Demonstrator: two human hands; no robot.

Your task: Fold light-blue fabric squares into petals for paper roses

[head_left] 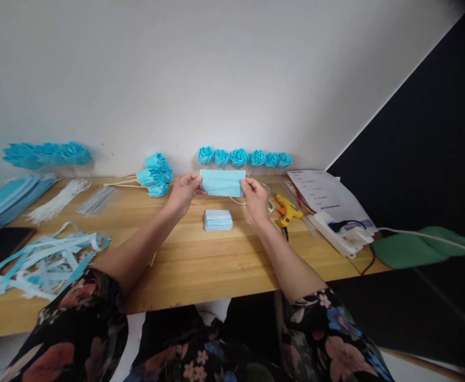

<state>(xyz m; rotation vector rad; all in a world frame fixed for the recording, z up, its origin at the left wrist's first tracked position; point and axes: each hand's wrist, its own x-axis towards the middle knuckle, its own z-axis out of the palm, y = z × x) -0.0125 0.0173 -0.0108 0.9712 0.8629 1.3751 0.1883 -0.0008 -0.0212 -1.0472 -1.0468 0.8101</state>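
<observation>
as the left hand and right hand pinch the blue sheet at nine and three o'clock, light, even tension should keep it flat.

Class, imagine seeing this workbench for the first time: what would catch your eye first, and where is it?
Probably the blue sheet held up mid-view by its ends, between the left hand and right hand. Just behind it, six blue flowers line up against the wall. The yellow glue gun stands out on the table, beyond the right forearm.
</observation>
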